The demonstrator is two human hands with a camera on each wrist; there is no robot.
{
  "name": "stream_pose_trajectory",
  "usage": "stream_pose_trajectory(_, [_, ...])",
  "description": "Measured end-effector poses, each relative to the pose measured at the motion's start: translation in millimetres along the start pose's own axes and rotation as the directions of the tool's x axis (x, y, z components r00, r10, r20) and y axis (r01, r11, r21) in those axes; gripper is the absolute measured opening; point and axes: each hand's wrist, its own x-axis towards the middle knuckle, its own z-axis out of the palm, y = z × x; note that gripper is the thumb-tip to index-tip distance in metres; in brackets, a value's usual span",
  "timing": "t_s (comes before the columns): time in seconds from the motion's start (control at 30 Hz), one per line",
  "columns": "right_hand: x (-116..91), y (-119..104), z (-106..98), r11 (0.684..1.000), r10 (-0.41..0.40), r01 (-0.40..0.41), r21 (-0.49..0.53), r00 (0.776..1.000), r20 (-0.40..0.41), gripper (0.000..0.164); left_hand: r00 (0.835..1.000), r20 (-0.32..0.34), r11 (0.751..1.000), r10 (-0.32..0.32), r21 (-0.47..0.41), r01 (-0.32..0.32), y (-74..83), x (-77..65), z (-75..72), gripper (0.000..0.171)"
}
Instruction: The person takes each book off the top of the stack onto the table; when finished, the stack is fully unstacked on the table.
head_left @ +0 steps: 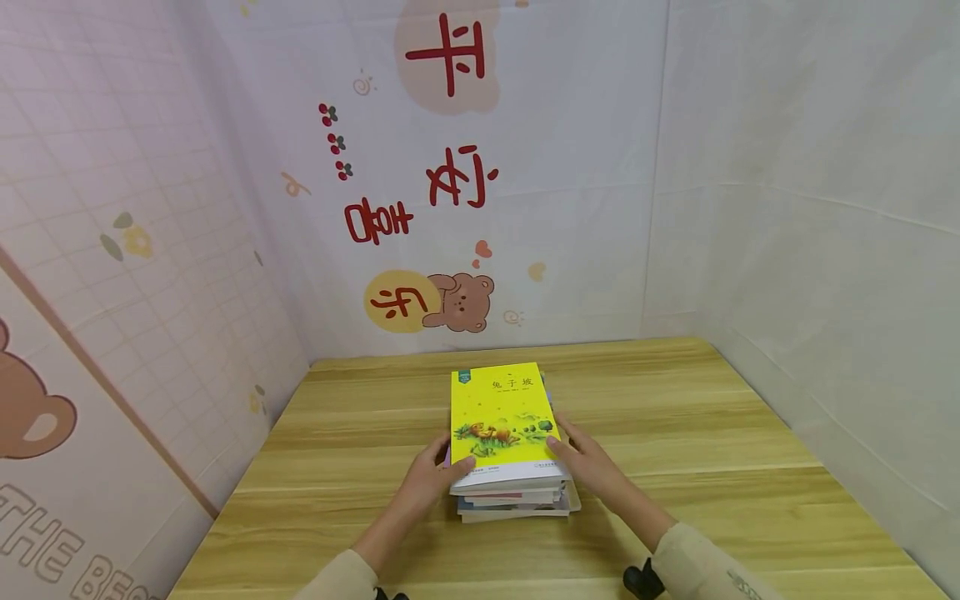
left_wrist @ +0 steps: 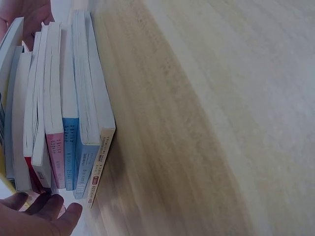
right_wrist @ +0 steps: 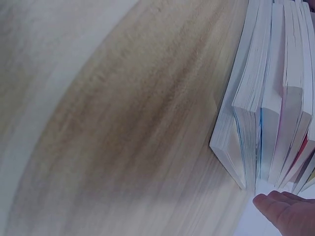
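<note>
A stack of several books lies on the wooden table, topped by a yellow-covered book with a drawing of animals and plants. My left hand grips the stack's left side, its thumb over the top cover's lower left corner. In the left wrist view, the left fingertips are at the spines, which include a pink spine and a blue spine. My right hand holds the opposite side, thumb on the yellow cover. The right wrist view shows its fingers beside the page edges.
The light wooden table extends around the stack on all sides. Behind it hangs a white printed cloth with red characters and a cartoon bear, and cloth walls also stand at left and right. A dark object is by the right sleeve.
</note>
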Motion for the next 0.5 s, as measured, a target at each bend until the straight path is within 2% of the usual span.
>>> stream_pose_trajectory(0.1, [0, 1, 0, 1.0, 0.001, -0.001, 0.003, 1.0, 0.0, 0.068, 1.0, 0.0, 1.0, 0.013, 0.002, -0.013, 0.3, 0.5, 0.5, 0.082])
stream_pose_trajectory(0.27, [1, 2, 0, 1.0, -0.004, 0.004, 0.012, 1.0, 0.006, 0.066, 1.0, -0.014, 1.0, -0.005, 0.002, 0.006, 0.0, 4.5, -0.5, 0.078])
stream_pose_trajectory(0.5, [-1, 3, -2, 1.0, -0.021, 0.021, 0.011, 1.0, 0.019, 0.061, 0.999, -0.02, 0.996, -0.05, -0.078, 0.048, -2.6, 13.3, -7.4, 0.074])
